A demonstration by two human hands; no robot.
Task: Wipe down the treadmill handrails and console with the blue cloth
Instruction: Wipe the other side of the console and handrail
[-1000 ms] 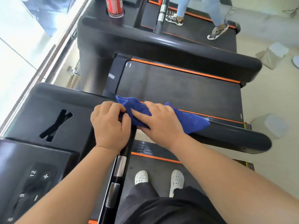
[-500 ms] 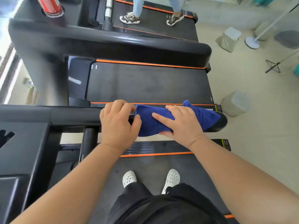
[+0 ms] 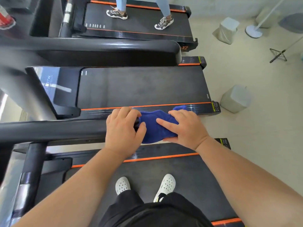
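ok, blue cloth (image 3: 155, 128) sits wrapped over the free end of the near handrail (image 3: 57, 131), the black bar that runs in from the left edge of the view. right hand (image 3: 186, 128) clasps it there. index finger lies straight along the top of the cloth, pointing left. the other fingers curl over the far side and the thumb tucks under the near side, so cloth + rail end are held btwn them. a bit of cloth sticks out past the knuckles on the far side.

left hand (image 3: 122, 130) is just beside it on the bare rail. its fingers curl over the top & down the far side, thumb on the near side w/ its tip touching the cloth's left edge. the 2 hands are close but apart.

below the rail is the treadmill belt (image 3: 188, 174) w/ orange side strips. the person's white clogs (image 3: 122, 185) stand on it, black trousers above them.

beyond the rail lies a 2nd treadmill (image 3: 139, 87) w/ its own thick black handrail (image 3: 98, 51) behind it. on a 3rd belt further back, another person's legs in pale leggings & trainers (image 3: 117, 13).

on the beige floor to the right: 2 grey blocks (image 3: 235, 99), well apart, and a small tripod (image 3: 278, 54).
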